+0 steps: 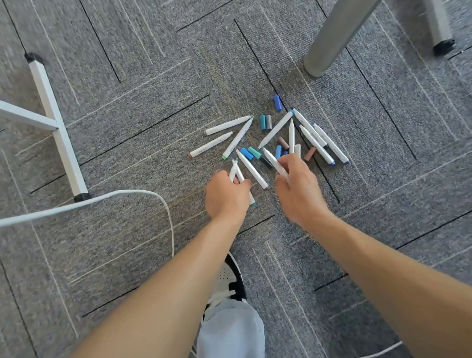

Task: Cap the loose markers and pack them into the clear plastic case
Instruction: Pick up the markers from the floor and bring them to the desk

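Several white uncapped markers (276,128) lie scattered on the grey carpet, with loose caps among them: a blue cap (277,103), a teal and a grey cap (265,122), a brown cap (309,154). My left hand (226,194) is closed around two white markers (236,172), one with a teal end poking out below the fingers. My right hand (298,188) grips another white marker (275,162) near its back end. No clear plastic case is in view.
White metal frame legs (58,128) stand at the left, and a white cable (93,200) curves across the floor near my left arm. A thick grey table leg (339,31) and a thinner one (436,15) rise at the upper right. My shoe (229,277) is below my hands.
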The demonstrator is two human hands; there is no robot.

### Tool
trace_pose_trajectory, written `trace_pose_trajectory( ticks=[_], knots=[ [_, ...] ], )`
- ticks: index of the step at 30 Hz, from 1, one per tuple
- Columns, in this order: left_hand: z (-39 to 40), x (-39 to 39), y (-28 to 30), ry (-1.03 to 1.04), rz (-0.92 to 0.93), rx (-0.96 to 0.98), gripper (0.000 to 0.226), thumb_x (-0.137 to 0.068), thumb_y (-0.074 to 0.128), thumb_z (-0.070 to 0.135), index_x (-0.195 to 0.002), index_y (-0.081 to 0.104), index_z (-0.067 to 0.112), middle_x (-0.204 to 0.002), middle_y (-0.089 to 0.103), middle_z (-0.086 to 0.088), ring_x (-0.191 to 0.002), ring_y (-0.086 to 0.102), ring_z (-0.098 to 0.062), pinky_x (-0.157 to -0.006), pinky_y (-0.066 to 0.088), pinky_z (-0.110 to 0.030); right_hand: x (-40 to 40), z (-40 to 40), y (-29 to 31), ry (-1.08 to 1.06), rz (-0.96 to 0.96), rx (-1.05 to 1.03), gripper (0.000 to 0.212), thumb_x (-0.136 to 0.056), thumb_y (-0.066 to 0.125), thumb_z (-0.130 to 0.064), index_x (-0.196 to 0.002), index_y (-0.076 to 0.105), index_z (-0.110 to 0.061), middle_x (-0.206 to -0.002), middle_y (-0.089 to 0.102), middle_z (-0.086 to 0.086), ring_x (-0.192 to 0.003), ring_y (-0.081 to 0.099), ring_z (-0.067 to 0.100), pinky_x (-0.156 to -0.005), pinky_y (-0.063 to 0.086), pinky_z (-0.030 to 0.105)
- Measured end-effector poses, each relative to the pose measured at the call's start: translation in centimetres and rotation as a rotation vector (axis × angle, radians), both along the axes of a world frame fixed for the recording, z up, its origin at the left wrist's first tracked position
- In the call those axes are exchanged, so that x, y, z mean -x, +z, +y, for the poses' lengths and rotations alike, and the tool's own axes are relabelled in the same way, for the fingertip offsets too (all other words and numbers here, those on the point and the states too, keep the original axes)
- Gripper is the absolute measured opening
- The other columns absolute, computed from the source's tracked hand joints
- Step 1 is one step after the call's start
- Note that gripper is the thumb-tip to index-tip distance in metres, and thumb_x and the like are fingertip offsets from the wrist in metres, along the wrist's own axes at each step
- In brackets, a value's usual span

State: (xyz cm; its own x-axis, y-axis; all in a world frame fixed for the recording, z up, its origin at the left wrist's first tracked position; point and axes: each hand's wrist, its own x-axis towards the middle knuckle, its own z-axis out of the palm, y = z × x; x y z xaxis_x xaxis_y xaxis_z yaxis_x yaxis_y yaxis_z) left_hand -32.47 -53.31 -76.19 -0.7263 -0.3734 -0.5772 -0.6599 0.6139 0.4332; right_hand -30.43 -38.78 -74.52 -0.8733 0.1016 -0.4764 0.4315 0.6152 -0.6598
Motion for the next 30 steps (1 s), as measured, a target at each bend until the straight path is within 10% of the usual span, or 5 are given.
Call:
trace_pose_trajectory(
  ticks=[12,22,30],
  knots=[
    [-3.0,0.5,0.8,0.156,0.157,-0.188,0.022,-0.083,0.068,0.029,-0.082,0.057,0.010,-0.068,0.056,0.001,-0.056,0.048,-0.020,-0.053,0.042,-0.036,2.2,-2.6,-0.9,0.056,-0.050,-0.186,0.034,-0.095,0.072,-0.047,-0.097,0.055,-0.018,-0.077,0.060,0.001,-0.070,0.063,0.025,-0.063,0.055,0.042],
    [-4.2,1.4,1.0,0.162,0.194,-0.334,0.008,-0.091,0.061,0.014,-0.099,0.061,0.015,-0.076,0.066,-0.010,-0.054,0.047,-0.014,-0.041,0.035,-0.018,3.1,-4.3,-1.1,0.069,-0.040,-0.276,0.027,-0.094,0.065,-0.040,-0.085,0.053,-0.018,-0.071,0.059,-0.002,-0.064,0.058,0.021,-0.058,0.051,0.039],
    [-3.3,2.9,0.6,0.045,0.211,-0.230,0.010,-0.082,0.052,0.029,-0.090,0.057,0.025,-0.078,0.064,-0.010,-0.067,0.066,-0.038,-0.061,0.058,-0.055,3.4,-1.9,0.1,-0.148,-0.028,0.085,0.026,-0.087,0.067,-0.031,-0.081,0.053,-0.010,-0.073,0.062,0.004,-0.056,0.041,0.015,-0.051,0.036,0.033]
  ],
)
